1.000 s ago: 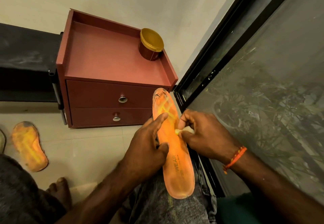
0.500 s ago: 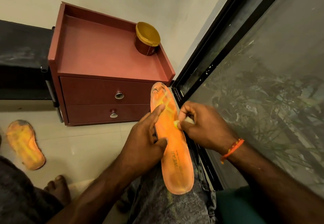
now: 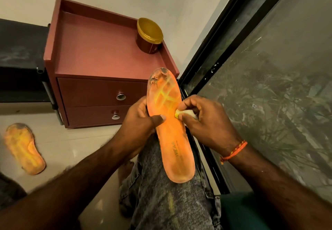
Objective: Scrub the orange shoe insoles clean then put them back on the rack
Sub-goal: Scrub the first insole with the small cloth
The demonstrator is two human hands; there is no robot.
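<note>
Insole [image 3: 170,130] lies along our knee at frame centre, left hand [image 3: 138,123] gripping its edge for steadiness; right hand [image 3: 203,121] pinches a pale scrubber [image 3: 185,113] against it.

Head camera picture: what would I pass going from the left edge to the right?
Insole on the floor → red cabinet → gold-lidded jar → held insole → right hand with a pale cloth → window.
</note>
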